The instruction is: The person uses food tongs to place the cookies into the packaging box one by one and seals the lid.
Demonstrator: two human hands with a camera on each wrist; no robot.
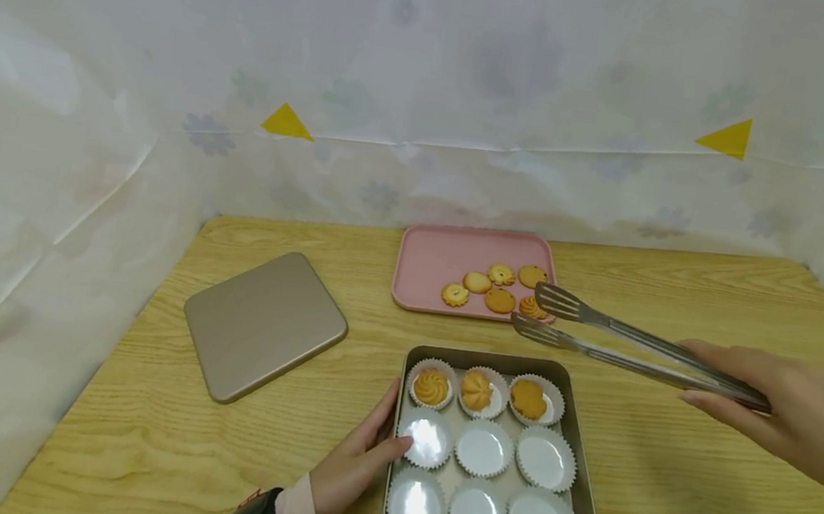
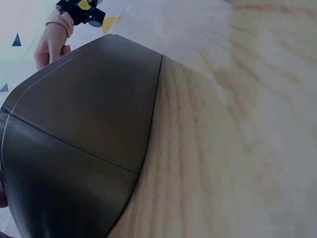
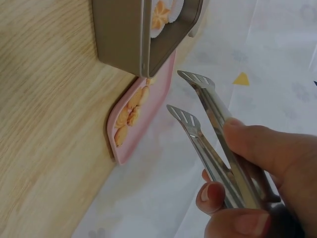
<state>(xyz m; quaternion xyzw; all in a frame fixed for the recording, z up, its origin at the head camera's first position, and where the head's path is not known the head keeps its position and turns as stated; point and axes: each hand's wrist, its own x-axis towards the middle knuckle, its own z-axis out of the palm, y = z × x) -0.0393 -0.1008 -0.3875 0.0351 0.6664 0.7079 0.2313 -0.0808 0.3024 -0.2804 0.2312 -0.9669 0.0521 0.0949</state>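
The left hand [image 1: 352, 470] spreads its thumb from its fingers; the right hand [image 1: 813, 416] grips, fingers curled.

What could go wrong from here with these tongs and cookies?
The cookies bunch toward the near-right corner of the pink tray, so the open tongs in the right hand might nudge a neighbor.

A strip of wooden table separates tray and baking tin; a loosely pinched cookie could drop there.

The left hand has its thumb over the middle row's left fluted cup, possibly shifting it.
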